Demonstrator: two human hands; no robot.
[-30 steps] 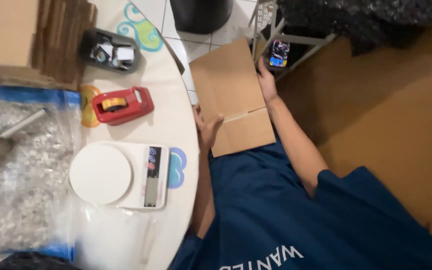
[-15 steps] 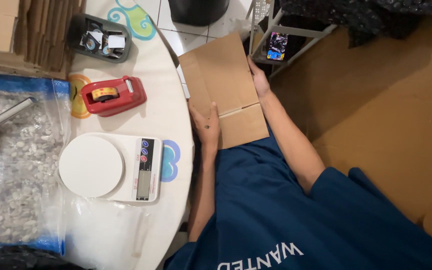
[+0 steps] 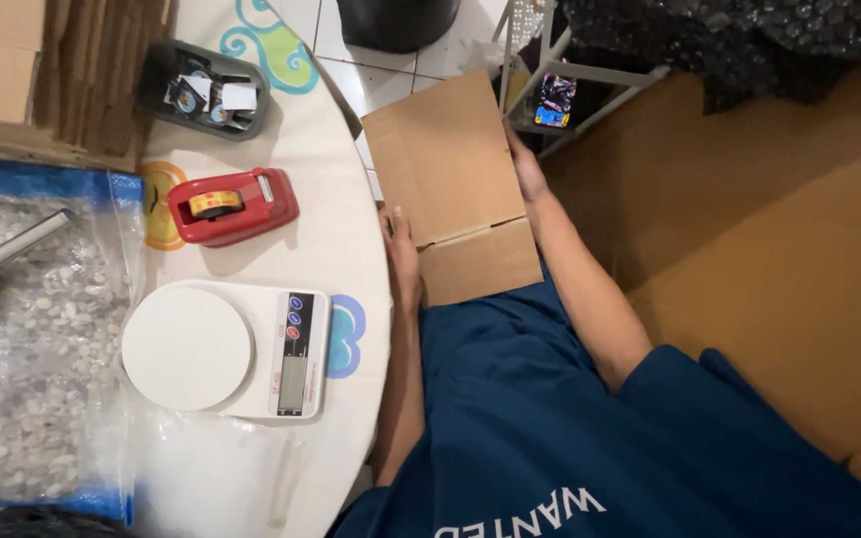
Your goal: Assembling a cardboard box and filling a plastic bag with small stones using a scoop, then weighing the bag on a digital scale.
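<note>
A flattened brown cardboard box (image 3: 450,184) is held between my two hands just off the right edge of the round white table (image 3: 336,234). My left hand (image 3: 401,254) grips its left edge, next to the table's rim. My right hand (image 3: 527,169) holds its right edge, fingers against the side. One flap of the box folds toward my blue shirt.
On the table stand a white kitchen scale (image 3: 226,349), a red tape dispenser (image 3: 231,204) and a dark tray of small items (image 3: 201,90). A clear bag of pale pellets (image 3: 22,329) with a metal scoop (image 3: 17,244) lies left. Large cardboard sheets (image 3: 779,259) cover the floor right.
The view has shifted so the table items sit further right and lower. Both hands still hold the box, which sits a little closer to the table's edge.
</note>
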